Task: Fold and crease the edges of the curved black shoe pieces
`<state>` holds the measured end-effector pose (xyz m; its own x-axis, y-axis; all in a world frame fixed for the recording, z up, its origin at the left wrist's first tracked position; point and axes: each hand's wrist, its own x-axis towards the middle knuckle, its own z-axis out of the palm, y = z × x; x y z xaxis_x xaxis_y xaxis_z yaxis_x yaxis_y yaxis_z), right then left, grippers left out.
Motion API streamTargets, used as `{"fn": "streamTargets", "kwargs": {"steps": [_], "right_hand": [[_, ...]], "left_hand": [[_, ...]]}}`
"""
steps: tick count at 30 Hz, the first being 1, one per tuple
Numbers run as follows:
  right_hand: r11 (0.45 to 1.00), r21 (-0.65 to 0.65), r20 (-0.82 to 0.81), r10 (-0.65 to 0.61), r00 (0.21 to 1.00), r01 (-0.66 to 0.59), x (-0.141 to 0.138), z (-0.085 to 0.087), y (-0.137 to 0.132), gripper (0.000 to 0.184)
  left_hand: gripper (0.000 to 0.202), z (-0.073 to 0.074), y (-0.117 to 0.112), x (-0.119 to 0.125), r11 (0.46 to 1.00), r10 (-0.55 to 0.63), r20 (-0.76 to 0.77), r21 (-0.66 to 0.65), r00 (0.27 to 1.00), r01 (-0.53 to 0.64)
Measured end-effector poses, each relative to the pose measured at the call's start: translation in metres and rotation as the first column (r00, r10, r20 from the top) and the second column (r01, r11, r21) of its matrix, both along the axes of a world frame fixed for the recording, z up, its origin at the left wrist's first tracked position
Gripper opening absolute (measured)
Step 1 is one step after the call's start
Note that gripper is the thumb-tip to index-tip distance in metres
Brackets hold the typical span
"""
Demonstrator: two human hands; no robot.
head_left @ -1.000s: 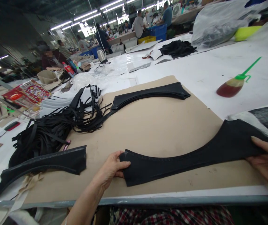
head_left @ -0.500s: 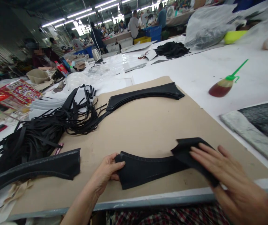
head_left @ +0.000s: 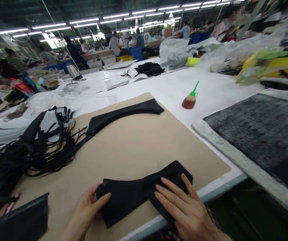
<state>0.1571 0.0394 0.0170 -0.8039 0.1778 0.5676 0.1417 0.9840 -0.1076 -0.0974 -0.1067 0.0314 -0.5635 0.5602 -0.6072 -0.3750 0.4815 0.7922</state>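
One black piece (head_left: 133,192) slants away rightward lengthwise, left hand (head_left: 87,209) pinching its left end, right hand (head_left: 185,211) spread over its right, thumb hidden, grip unclear.

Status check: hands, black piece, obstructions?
Left hand pinching black piece, right hand spread on it. Piece mostly over brown sheet. Bottle well away from hands.

black piece (head_left: 125,197): outspread → folded over | right hand (head_left: 187,208): at end → flat atop

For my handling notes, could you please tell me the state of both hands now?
Left hand: closed, pinching one end of the curved black panel.
Right hand: open, laid flat over the panel's other end.
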Motion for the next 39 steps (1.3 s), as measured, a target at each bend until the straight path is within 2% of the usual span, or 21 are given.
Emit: {"fn": "streamTargets", "kwargs": {"steps": [7, 10, 13, 14, 16, 17, 19, 20, 21, 22, 23, 24, 26, 28, 31, 36, 39], "right_hand": [[1.000, 0.020, -0.040, 0.014, 0.999, -0.013, -0.004, 0.003, 0.004, 0.055], [1.000, 0.012, -0.055, 0.019, 0.998, -0.018, -0.008, 0.004, 0.006, 0.057], [1.000, 0.018, -0.095, 0.023, 0.995, -0.021, -0.013, 0.006, 0.008, 0.057], [1.000, 0.022, -0.104, 0.022, 0.994, -0.020, -0.015, 0.007, 0.009, 0.057], [0.999, 0.030, -0.108, 0.023, 0.994, -0.020, -0.020, 0.010, 0.010, 0.056], [0.999, 0.035, -0.110, 0.029, 0.994, -0.026, -0.023, 0.011, 0.010, 0.056], [0.998, 0.040, -0.113, 0.045, 0.993, -0.040, -0.029, 0.015, 0.009, 0.056], [0.998, 0.040, -0.118, 0.057, 0.991, -0.053, -0.033, 0.018, 0.008, 0.055], [0.997, 0.037, -0.125, 0.071, 0.990, -0.067, -0.037, 0.020, 0.006, 0.054], [0.996, 0.032, -0.139, 0.085, 0.987, -0.081, -0.040, 0.022, 0.005, 0.053], [0.995, 0.028, -0.159, 0.099, 0.982, -0.095, -0.044, 0.024, 0.003, 0.050], [0.994, 0.029, -0.175, 0.113, 0.978, -0.110, -0.047, 0.026, 0.001, 0.048], [0.990, 0.043, -0.188, 0.139, 0.972, -0.133, -0.050, 0.028, -0.003, 0.045], [0.986, 0.064, -0.158, 0.160, 0.975, -0.151, -0.050, 0.026, -0.006, 0.044], [0.988, 0.065, -0.113, 0.150, 0.982, -0.143, -0.045, 0.019, -0.008, 0.048], [1.000, 0.030, -0.106, -0.006, 0.994, 0.009, -0.036, 0.001, -0.004, 0.052], [0.997, 0.057, -0.056, -0.047, 0.997, 0.050, -0.033, -0.006, 0.002, 0.050]], "left_hand": [[0.050, 0.009, 0.004, 0.008, 0.999, 0.020, -0.027, 0.043, 0.999, -0.019], [0.048, 0.012, 0.001, 0.012, 0.997, 0.015, 0.033, 0.078, 0.999, -0.017], [0.048, 0.009, -0.004, 0.010, 0.997, -0.020, 0.110, 0.075, 0.994, 0.012], [0.049, 0.007, -0.006, 0.007, 0.998, -0.028, 0.092, 0.064, 0.995, 0.022], [0.054, 0.004, -0.009, 0.001, 0.998, 0.039, -0.111, 0.046, 0.993, -0.034], [0.057, 0.005, -0.010, -0.001, 0.994, 0.109, -0.289, 0.041, 0.951, -0.102], [0.057, 0.009, -0.009, -0.002, 0.972, 0.216, -0.608, 0.063, 0.764, -0.225], [0.055, 0.014, -0.006, 0.000, 0.970, 0.219, -0.674, 0.075, 0.706, -0.230], [0.051, 0.019, -0.002, 0.004, 0.981, 0.182, -0.663, 0.072, 0.726, -0.180], [0.049, 0.024, 0.003, 0.010, 0.993, 0.113, -0.572, 0.079, 0.812, -0.082], [0.048, 0.029, 0.009, 0.017, 0.992, 0.023, -0.412, 0.123, 0.911, 0.031], [0.049, 0.033, 0.016, 0.023, 0.978, -0.062, -0.220, 0.179, 0.973, 0.103], [0.045, 0.037, 0.030, 0.035, 0.958, -0.137, 0.094, 0.266, 0.986, 0.108], [0.038, 0.037, 0.040, 0.042, 0.955, -0.111, 0.268, 0.296, 0.957, 0.028], [0.033, 0.032, 0.048, 0.043, 0.945, -0.057, 0.378, 0.319, 0.924, -0.073], [0.034, 0.024, 0.049, 0.039, 0.958, -0.019, 0.449, 0.265, 0.893, -0.113], [0.031, 0.020, 0.049, 0.037, 0.963, 0.042, 0.456, 0.217, 0.889, -0.157]]}}
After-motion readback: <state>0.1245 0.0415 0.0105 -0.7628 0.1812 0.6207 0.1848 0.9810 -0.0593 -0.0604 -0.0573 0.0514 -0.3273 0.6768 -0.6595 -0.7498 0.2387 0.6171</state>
